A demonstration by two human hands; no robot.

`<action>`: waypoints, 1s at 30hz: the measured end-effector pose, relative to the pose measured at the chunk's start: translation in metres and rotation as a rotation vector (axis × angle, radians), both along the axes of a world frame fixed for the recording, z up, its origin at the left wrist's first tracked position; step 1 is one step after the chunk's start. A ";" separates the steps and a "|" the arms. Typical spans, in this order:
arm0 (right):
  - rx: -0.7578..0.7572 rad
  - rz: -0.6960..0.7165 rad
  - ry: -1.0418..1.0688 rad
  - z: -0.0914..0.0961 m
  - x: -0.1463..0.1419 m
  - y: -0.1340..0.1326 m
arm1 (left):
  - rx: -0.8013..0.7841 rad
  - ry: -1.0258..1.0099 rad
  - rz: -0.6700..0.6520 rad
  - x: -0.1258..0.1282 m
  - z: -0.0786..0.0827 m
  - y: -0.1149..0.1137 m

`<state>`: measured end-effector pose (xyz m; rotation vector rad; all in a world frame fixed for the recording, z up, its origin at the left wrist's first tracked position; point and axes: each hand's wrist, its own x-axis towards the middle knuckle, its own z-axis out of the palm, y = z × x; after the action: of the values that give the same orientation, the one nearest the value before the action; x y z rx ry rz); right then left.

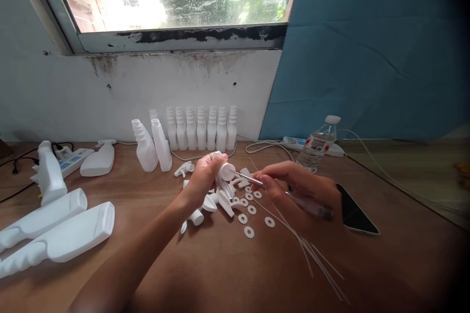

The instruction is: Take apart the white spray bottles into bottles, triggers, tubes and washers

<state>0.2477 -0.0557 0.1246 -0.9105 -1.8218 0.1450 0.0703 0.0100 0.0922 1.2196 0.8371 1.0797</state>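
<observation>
In the middle of the head view, my left hand (204, 176) is closed around a white spray trigger head (226, 172), its round collar turned to the right. My right hand (293, 188) grips a screwdriver (306, 204) by its clear handle. The thin metal shaft points left, and its tip meets the collar opening; how deep it reaches I cannot tell. Below my hands lie more white trigger parts (224, 203) in a loose pile. Several flat white washers (249, 232) are scattered beside them. Thin white tubes (312, 252) run under my right hand toward the front.
White bottles (201, 129) stand in a row by the wall, with larger ones (146, 149) left of them. Big white bottles (69, 234) lie at the left near a power strip (75, 162). A water bottle (318, 145) and a phone (358, 212) are at the right.
</observation>
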 end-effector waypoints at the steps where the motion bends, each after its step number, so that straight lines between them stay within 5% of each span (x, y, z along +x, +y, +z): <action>1: 0.021 -0.001 -0.005 -0.002 -0.001 0.001 | 0.019 0.007 0.020 0.000 0.000 0.000; 8: 0.263 -0.160 -0.042 -0.021 -0.011 0.001 | 0.279 0.166 0.197 0.006 -0.008 -0.007; 12: 0.127 -0.201 0.118 -0.020 -0.019 -0.001 | 0.304 0.204 0.241 0.009 -0.010 -0.009; 16: -0.034 -0.108 0.246 -0.015 -0.021 -0.001 | 0.269 0.116 0.245 0.011 -0.012 -0.008; 22: 0.032 -0.011 0.159 -0.023 -0.018 0.000 | 0.210 -0.054 0.230 0.015 -0.008 -0.012; 30: -0.070 0.260 0.505 -0.024 -0.020 0.003 | 0.000 -0.143 0.054 0.016 -0.010 -0.016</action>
<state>0.2280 -0.0524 0.1004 -0.6092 -1.4563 0.5545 0.0868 -0.0063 0.0827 1.1113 0.7634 1.1955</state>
